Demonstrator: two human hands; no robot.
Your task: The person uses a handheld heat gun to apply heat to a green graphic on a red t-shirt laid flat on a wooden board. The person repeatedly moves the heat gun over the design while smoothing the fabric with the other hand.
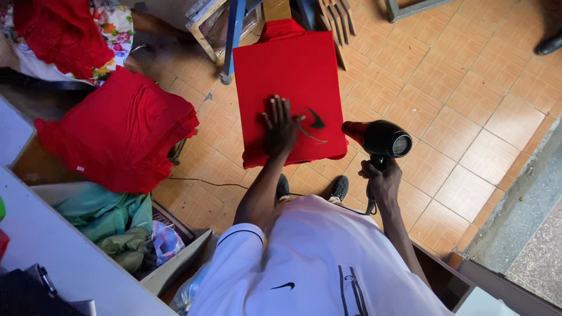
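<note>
Nearest the camera, the person's white shirt (316, 263) is filling the bottom of the view, with two dark shoes (339, 188) showing just beyond it on the tiled floor (468, 111).

The right hand (381, 180) is wrapping its fingers closed around the handle of a black hair dryer (379, 139), holding it upright just to the right of a red shirt (290, 88). The dryer's red-tipped nozzle is pointing left, close to the shirt's right edge and a black printed mark (316, 120) there. A dark cord (205, 182) is running across the floor below the shirt.

The left hand (280, 127) is lying flat on the red shirt with its fingers open and spread, pressing on the lower middle of the cloth, just left of the black mark. The shirt is stretched smooth over a flat board, its collar end pointing away from the person.

To the left, a heap of red cloth (117, 131) is resting on a low surface, well apart from the hands. Below it, green cloth (108, 213) is sitting in an open box beside a white ledge (52, 240).

Farther off, a blue metal leg (232, 38) is standing by the shirt's far corner, and flowered fabric (114, 26) with more red cloth is lying at the top left.
</note>
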